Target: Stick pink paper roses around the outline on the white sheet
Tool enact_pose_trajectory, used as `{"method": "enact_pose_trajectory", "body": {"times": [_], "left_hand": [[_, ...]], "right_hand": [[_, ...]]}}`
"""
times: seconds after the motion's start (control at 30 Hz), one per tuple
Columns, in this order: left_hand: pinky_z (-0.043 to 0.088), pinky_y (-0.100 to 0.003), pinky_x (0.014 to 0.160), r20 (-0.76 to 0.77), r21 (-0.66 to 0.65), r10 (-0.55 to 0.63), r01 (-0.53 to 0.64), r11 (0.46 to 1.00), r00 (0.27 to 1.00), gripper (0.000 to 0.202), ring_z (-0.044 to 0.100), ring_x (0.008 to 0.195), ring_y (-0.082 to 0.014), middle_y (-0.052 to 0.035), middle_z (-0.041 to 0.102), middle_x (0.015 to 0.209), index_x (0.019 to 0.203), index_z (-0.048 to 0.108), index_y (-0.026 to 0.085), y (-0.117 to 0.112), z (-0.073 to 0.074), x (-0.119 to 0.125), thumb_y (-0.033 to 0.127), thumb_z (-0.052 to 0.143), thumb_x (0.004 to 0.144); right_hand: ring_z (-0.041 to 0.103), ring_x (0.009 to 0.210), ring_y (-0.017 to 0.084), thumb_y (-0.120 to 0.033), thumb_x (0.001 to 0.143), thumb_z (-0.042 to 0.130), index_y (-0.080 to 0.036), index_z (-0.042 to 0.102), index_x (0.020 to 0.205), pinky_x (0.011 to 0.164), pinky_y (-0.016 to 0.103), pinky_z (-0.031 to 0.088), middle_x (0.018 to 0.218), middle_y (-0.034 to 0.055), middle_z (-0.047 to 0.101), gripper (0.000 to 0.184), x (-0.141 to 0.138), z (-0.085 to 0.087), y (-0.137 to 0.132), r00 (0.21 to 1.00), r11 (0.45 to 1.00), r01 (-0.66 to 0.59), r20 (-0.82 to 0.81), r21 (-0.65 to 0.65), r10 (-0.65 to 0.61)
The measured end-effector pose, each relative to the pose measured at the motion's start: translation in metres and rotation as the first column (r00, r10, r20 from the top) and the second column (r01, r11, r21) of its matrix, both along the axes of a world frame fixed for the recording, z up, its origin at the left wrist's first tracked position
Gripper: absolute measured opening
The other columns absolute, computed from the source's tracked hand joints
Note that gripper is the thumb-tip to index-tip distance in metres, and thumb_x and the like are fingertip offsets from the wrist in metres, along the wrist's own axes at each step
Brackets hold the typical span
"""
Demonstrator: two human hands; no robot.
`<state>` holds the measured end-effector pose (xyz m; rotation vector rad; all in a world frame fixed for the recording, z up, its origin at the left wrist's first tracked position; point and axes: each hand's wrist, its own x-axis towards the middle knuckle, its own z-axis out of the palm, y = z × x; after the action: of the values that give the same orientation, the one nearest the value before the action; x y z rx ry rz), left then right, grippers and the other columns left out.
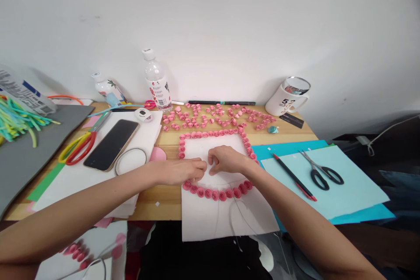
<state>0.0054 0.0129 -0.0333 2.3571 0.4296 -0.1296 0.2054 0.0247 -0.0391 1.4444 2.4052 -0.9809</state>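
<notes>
"Over the pale wooden counter (167, 197), seen from the head camera, where are the two hands?"

"Both hover inside a border of pink rolled-paper flowers (222, 195) arranged on a white paper sheet (203, 223). The bare left hand (188, 169) is near the border's left side, the bare right hand (225, 160) just beside it."

"And each grip?"

"The left one has its fingers bunched and bent down; I can't tell whether anything is pinched beneath them. The right one is partly open, thumb and fingertips slightly parted, with nothing visible between."

"Why so close together?"

"My guess is that they're sharing one small spot, where a tiny piece needs both sets of fingertips."

"Those loose pink paper flowers (233, 121) behind?"

"Spread between sheet and wall, probably so any single one can be picked out without reaching across the border."

"What about the right?"

"Grey-bladed scissors with black handles (316, 167) and a slim black-and-red pen (293, 176) lie on a pale blue paper sheet (354, 188), likely parked there to leave the white sheet's middle free."
</notes>
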Motion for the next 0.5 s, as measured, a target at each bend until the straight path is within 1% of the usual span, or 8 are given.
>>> {"method": "enact_pose_trajectory", "body": {"times": [0.07, 0.13, 0.23, 0.3, 0.37, 0.43, 0.47, 0.5], "left_hand": [[0.033, -0.021, 0.053, -0.012, -0.075, 0.095, -0.096, 0.993, 0.995, 0.020, 0.041, 0.065, -0.0106, 0.0005, 0.046, 0.086, 0.076, 0.040, 0.019, 0.002, 0.002, -0.003, -0.001, 0.037, 0.072], [0.036, -0.021, 0.056, 0.045, -0.096, 0.150, -0.145, 0.985, 0.988, 0.018, 0.041, 0.066, -0.0102, -0.0014, 0.047, 0.092, 0.077, 0.041, 0.018, 0.005, 0.003, -0.005, 0.001, 0.038, 0.073], [0.039, -0.023, 0.065, 0.174, -0.016, 0.245, -0.246, 0.969, 0.954, 0.015, 0.045, 0.070, -0.0110, -0.0036, 0.051, 0.091, 0.074, 0.044, 0.017, 0.005, 0.007, -0.003, 0.005, 0.038, 0.079], [0.039, -0.023, 0.067, 0.246, 0.046, 0.306, -0.327, 0.944, 0.920, 0.014, 0.046, 0.068, -0.0109, -0.0016, 0.054, 0.080, 0.074, 0.047, 0.017, -0.005, 0.015, 0.005, 0.009, 0.041, 0.083], [0.041, -0.021, 0.068, 0.309, 0.056, 0.274, -0.305, 0.951, 0.911, 0.012, 0.050, 0.069, -0.0102, -0.0002, 0.057, 0.077, 0.077, 0.050, 0.017, -0.023, 0.026, 0.016, 0.011, 0.044, 0.086], [0.043, -0.019, 0.069, 0.391, 0.065, 0.142, -0.182, 0.981, 0.909, 0.011, 0.053, 0.071, -0.0092, -0.0017, 0.061, 0.081, 0.081, 0.053, 0.016, -0.047, 0.038, 0.028, 0.011, 0.046, 0.087], [0.044, -0.019, 0.072, 0.415, 0.101, 0.073, -0.126, 0.987, 0.907, 0.011, 0.055, 0.075, -0.0102, -0.0037, 0.062, 0.083, 0.083, 0.055, 0.015, -0.060, 0.043, 0.033, 0.012, 0.045, 0.088], [0.045, -0.020, 0.074, 0.423, 0.157, 0.003, -0.076, 0.985, 0.906, 0.012, 0.056, 0.079, -0.0114, -0.0053, 0.062, 0.085, 0.085, 0.056, 0.014, -0.072, 0.047, 0.038, 0.013, 0.045, 0.089]], "right_hand": [[0.058, 0.079, 0.017, -0.034, 0.065, 0.075, -0.020, 0.062, 0.082, 0.062, 0.024, 0.036, 0.084, 0.0010, 0.065, 0.025, -0.001, 0.000, -0.001, 1.000, 1.000, 0.002, 0.002, -0.001, -0.002], [0.058, 0.078, 0.017, -0.032, 0.066, 0.075, -0.020, 0.063, 0.082, 0.061, 0.024, 0.036, 0.082, 0.0012, 0.064, 0.024, -0.001, -0.002, -0.001, 1.000, 1.000, 0.007, -0.008, 0.002, -0.007], [0.056, 0.073, 0.016, -0.027, 0.068, 0.072, -0.018, 0.063, 0.082, 0.060, 0.024, 0.037, 0.080, 0.0018, 0.063, 0.020, 0.004, -0.003, -0.002, 0.997, 1.000, 0.020, -0.079, -0.002, -0.020], [0.056, 0.071, 0.014, -0.022, 0.073, 0.067, -0.017, 0.062, 0.083, 0.061, 0.024, 0.039, 0.079, 0.0020, 0.062, 0.012, 0.012, 0.000, -0.006, 0.974, 0.999, 0.040, -0.225, -0.012, -0.042], [0.057, 0.073, 0.013, -0.018, 0.080, 0.058, -0.017, 0.062, 0.084, 0.064, 0.024, 0.043, 0.084, 0.0028, 0.062, 0.006, 0.023, 0.008, -0.018, 0.898, 0.996, 0.084, -0.434, 0.015, -0.069], [0.058, 0.076, 0.012, -0.016, 0.084, 0.052, -0.017, 0.062, 0.084, 0.069, 0.023, 0.045, 0.088, 0.0032, 0.063, 0.010, 0.034, 0.018, -0.040, 0.799, 0.991, 0.117, -0.598, 0.060, -0.058], [0.059, 0.076, 0.012, -0.015, 0.085, 0.051, -0.018, 0.062, 0.084, 0.069, 0.023, 0.046, 0.087, 0.0027, 0.064, 0.012, 0.039, 0.023, -0.054, 0.772, 0.994, 0.096, -0.634, 0.060, -0.036], [0.059, 0.076, 0.011, -0.014, 0.086, 0.049, -0.018, 0.063, 0.083, 0.068, 0.022, 0.046, 0.086, 0.0023, 0.064, 0.015, 0.044, 0.026, -0.070, 0.768, 0.998, 0.038, -0.641, 0.050, 0.003]]}}
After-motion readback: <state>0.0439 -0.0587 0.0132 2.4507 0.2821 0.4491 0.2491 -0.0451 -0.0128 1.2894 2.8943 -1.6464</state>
